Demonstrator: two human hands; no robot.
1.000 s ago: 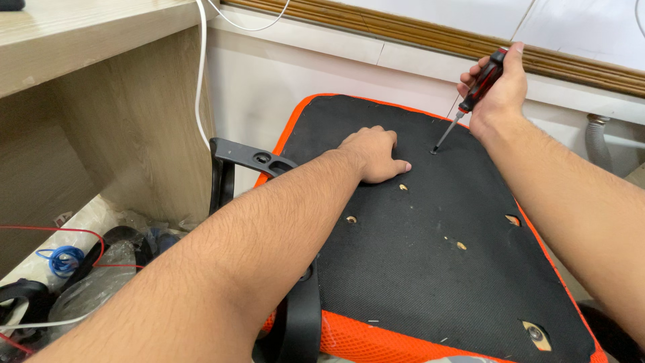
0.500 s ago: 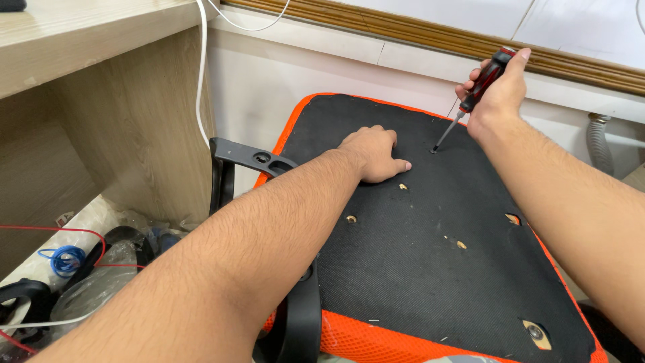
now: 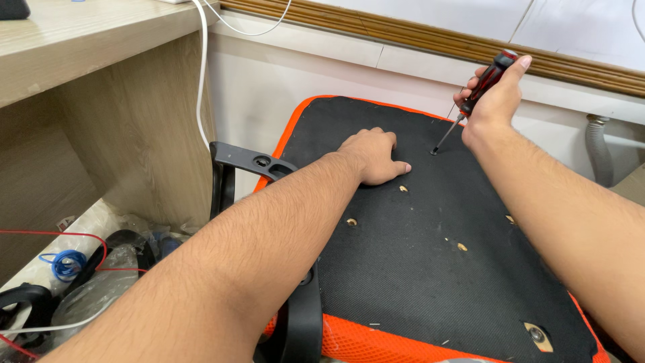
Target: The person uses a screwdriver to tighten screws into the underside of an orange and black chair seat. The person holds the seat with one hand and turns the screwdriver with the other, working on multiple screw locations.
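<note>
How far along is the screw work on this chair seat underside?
Done: nothing clearly. In hand: the right hand holds the red-black screwdriver, tip at a screw; the left hand presses the black seat underside. Left: several open holes.

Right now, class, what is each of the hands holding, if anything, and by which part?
The right hand holds a screwdriver by its red-and-black handle. The left hand holds nothing; it presses flat on the black chair seat underside.

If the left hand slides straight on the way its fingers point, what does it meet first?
Probably the screwdriver tip at the screw hole, just beyond the left hand fingertips on the black seat underside; depth is hard to judge.
</note>
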